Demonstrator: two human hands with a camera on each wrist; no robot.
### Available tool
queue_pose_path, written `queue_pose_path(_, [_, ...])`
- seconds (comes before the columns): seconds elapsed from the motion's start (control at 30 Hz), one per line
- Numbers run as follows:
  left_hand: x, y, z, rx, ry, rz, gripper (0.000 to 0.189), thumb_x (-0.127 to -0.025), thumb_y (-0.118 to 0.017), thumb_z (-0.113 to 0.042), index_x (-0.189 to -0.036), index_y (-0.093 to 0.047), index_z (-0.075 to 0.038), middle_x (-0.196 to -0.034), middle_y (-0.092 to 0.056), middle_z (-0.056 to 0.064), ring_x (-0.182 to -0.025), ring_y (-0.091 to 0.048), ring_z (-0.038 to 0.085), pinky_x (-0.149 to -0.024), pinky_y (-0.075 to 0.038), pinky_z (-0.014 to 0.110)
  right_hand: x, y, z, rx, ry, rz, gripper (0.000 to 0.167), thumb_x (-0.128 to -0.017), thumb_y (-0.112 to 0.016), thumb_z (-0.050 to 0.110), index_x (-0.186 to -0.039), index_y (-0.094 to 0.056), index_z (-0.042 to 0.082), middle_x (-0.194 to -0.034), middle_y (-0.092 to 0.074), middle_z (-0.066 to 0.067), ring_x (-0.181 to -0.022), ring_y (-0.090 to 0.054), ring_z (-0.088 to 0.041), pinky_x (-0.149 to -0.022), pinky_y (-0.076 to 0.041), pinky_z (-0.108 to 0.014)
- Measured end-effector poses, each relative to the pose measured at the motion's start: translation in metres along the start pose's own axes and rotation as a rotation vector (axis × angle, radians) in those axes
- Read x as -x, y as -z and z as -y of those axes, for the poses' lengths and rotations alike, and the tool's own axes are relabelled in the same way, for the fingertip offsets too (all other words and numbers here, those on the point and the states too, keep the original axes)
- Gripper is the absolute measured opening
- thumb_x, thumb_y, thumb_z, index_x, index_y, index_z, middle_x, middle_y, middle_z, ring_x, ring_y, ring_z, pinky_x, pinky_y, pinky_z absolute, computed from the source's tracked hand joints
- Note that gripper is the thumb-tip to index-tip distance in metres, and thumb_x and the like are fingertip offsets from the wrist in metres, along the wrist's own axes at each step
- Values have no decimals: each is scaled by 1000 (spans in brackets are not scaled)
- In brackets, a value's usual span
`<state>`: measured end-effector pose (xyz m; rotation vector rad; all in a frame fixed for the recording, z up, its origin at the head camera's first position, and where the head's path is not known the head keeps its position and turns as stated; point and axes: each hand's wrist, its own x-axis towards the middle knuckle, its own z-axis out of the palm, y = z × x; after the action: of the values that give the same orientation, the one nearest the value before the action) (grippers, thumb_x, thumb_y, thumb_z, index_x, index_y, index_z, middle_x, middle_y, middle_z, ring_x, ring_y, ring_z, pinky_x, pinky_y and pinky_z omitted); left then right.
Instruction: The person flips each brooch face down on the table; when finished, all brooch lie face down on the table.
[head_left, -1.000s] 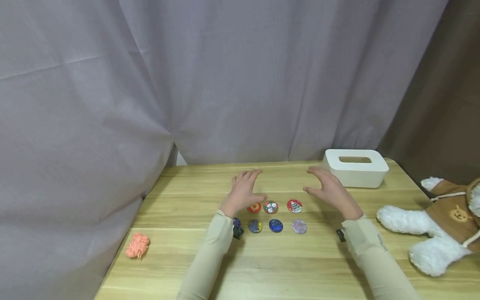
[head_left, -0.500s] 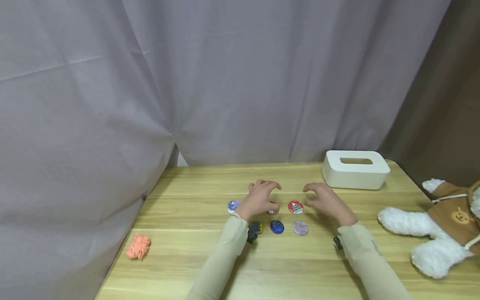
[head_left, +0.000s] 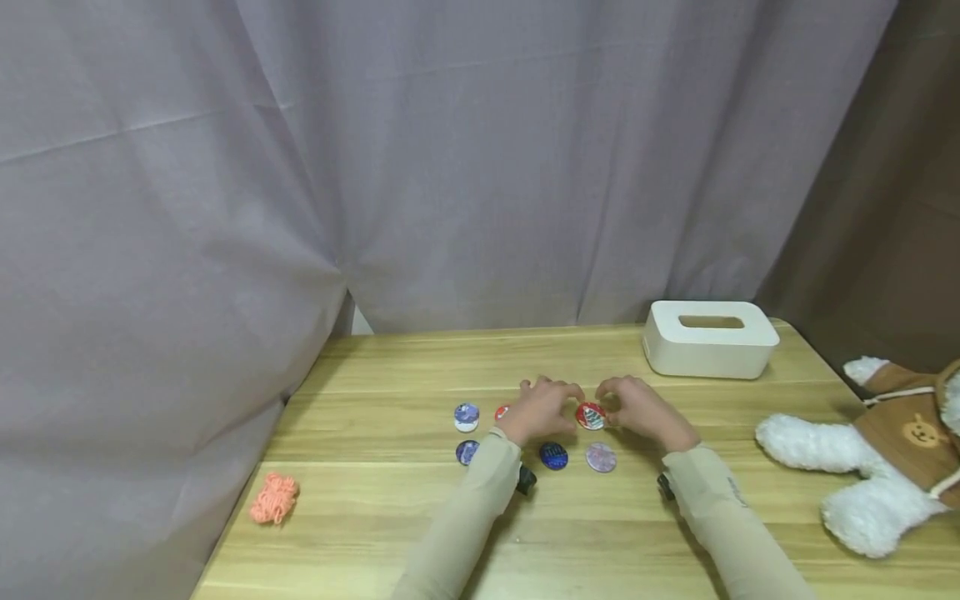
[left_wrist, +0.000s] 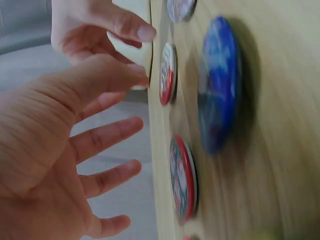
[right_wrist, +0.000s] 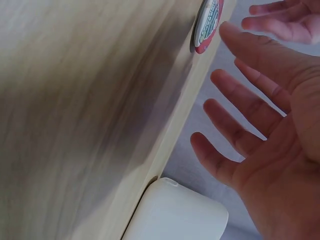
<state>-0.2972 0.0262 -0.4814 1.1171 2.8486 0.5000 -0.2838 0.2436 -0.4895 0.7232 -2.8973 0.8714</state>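
A round red badge with a green-and-white tree [head_left: 591, 416] lies flat on the wooden table, between my two hands. My left hand [head_left: 538, 410] hovers at its left side, fingers loosely bent and apart. From the right my right hand [head_left: 647, 412] reaches in, thumb and fingers spread around the badge's edge. Neither hand visibly grips anything in the wrist views. Closer to me lie a dark blue badge [head_left: 553, 455] and a pale lilac badge [head_left: 601, 457]. A red-rimmed badge [left_wrist: 183, 177] shows below the tree badge in the left wrist view; my left hand hides it from the head camera.
Further left are a blue-and-white badge [head_left: 466, 417], a dark blue-purple badge [head_left: 467, 452] and a partly hidden red badge [head_left: 501, 412]. Coral yarn [head_left: 274, 498] lies at the left edge. A white tissue box [head_left: 708, 350] stands back right, a plush toy [head_left: 885, 450] at far right.
Both hands have come lower and closer together, converging on the red tree badge. My left hand moved right, uncovering the leftmost badges. The badges stay in place.
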Motion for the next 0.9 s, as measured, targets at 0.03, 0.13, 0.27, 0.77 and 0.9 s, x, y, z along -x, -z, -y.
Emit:
queue_pose_path(0.03, [-2, -1, -2, -3, -4, 2, 48, -78, -83, -26, -123, -69, -24, -123, -69, -5, -106, -55, 19, -87, -35, 38, 0, 0, -1, 4, 7, 4, 35, -65, -81, -6, -99, -70, -3, -95, -71, -14, -84, -62, -28, -81, -50, -51])
queue_pose_path(0.13, [-7, -4, -8, -13, -2, 10, 48, -77, -84, -23, -122, -70, -23, -117, -71, -6, -100, -55, 17, -83, -34, 36, -2, -1, -2, 12, 22, 14, 35, -61, -81, -7, -94, -71, 0, -89, -71, -9, -82, -62, -25, -81, -50, -50])
queue_pose_path(0.27, [-12, -8, -12, -37, 18, 20, 44, -76, -85, -20, -118, -72, -23, -109, -72, -9, -94, -54, 15, -80, -33, 35, -4, -4, -2, 23, 37, 23, 35, -59, -82, -7, -91, -71, 0, -86, -71, -6, -82, -63, -24, -81, -51, -50])
queue_pose_path(0.77, [-22, -21, -13, -37, 45, 16, 15, -77, -83, -12, -88, -76, -20, -82, -69, -12, -82, -60, 7, -90, -43, 46, -6, -6, 1, 39, 16, 60, 31, -60, -79, -11, -85, -70, 3, -81, -68, -3, -75, -61, -21, -71, -50, -39])
queue_pose_path(0.9, [-22, -21, -14, -33, 55, 15, 18, -78, -83, -11, -92, -77, -20, -92, -73, -9, -96, -65, 15, -98, -42, 62, -6, -7, -1, 30, 20, 74, 29, -61, -79, -10, -84, -71, 5, -79, -67, 0, -74, -60, -18, -72, -50, -38])
